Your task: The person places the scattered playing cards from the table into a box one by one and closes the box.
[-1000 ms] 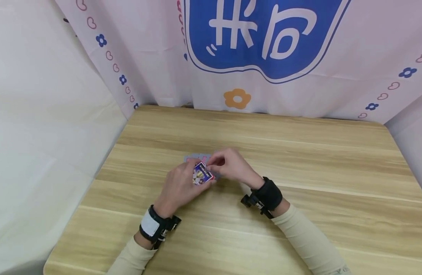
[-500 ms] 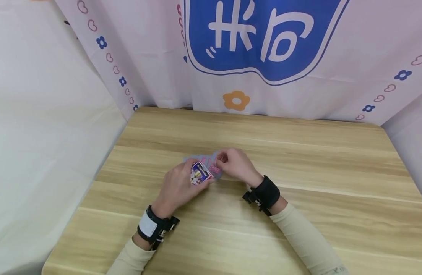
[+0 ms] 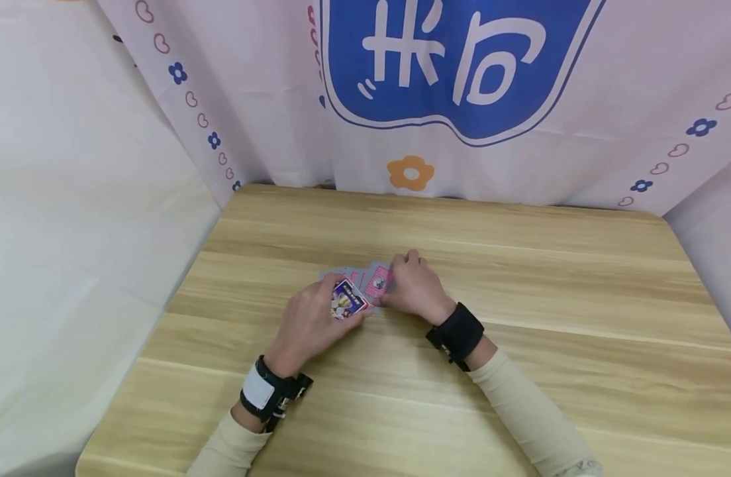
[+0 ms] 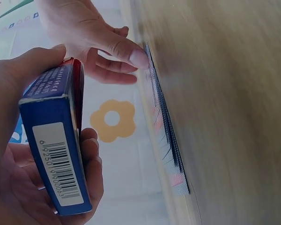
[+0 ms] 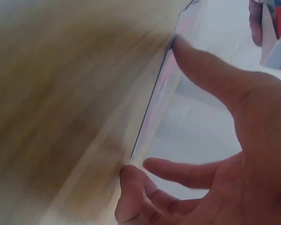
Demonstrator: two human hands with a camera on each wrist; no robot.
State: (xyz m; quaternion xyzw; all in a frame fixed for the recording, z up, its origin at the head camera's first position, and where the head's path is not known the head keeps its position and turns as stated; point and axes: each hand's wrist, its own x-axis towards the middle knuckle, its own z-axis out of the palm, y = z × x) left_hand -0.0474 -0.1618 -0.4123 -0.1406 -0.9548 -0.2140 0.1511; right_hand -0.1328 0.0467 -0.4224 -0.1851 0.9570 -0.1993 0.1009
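Observation:
My left hand [image 3: 310, 324] grips a blue and red playing-card box [image 3: 347, 302] between thumb and fingers, raised above the table. In the left wrist view a barcode shows on the end of the box [image 4: 58, 164]. Just beyond it, several grey-edged playing cards [image 3: 377, 282] with pink patterned backs lie in an overlapping spread. My right hand [image 3: 418, 286] reaches over the right end of the spread. In the right wrist view its thumb [image 5: 201, 65] touches one edge of the cards [image 5: 161, 93], and fingertips meet the opposite end. Part of the spread is hidden behind the box and left hand.
The wood-grain table [image 3: 520, 278] stretches out on both sides of the hands. A printed cloth [image 3: 282, 119] hangs along its back edge, and white fabric [image 3: 91, 199] covers the left side. Each wrist wears a black strap with a small camera.
My right hand has moved right, from beside the box onto the right end of the card spread, its fingers spreading apart. More of the pink card backs shows. The left hand and box stay nearly still.

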